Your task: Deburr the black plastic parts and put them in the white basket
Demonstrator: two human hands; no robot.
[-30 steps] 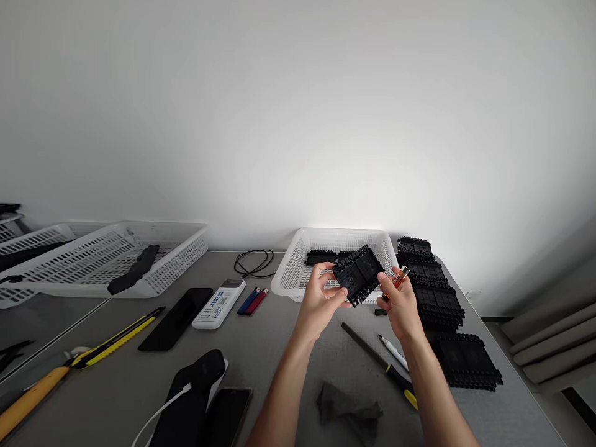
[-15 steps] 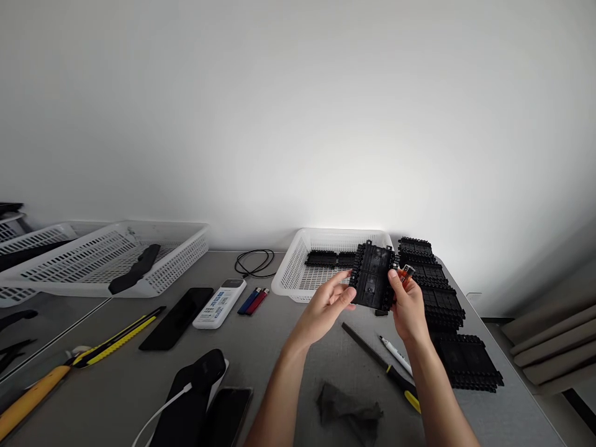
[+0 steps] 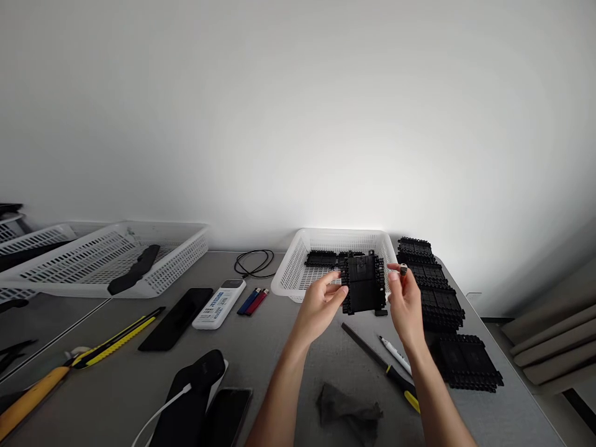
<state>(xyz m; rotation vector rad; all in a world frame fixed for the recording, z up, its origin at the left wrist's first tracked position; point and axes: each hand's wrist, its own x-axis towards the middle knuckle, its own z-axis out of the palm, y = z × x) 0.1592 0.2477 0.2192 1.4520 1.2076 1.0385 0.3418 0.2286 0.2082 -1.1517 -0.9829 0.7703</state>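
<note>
- Left hand [image 3: 321,305] is pinching the left edge of a black panel [image 3: 365,282] between thumb and fingers, right of centre in the frame.
- Right hand [image 3: 406,304] is gripping an orange lighter [image 3: 403,270], metal end showing; its fingertips are hovering at the panel's right edge, contact unclear.
- Panel is standing nearly upright, partly covering the white basket [image 3: 285,288] behind.
- More black pieces [image 3: 321,258] are lying inside that basket.
- Stacked panels [image 3: 440,304] are lining the table's right side.
- Below the hands, a yellow-and-black-handled tool [image 3: 367,347], a white marker [image 3: 395,354] and a dark cloth [image 3: 348,410] are lying on the grey table [image 3: 279,366].
</note>
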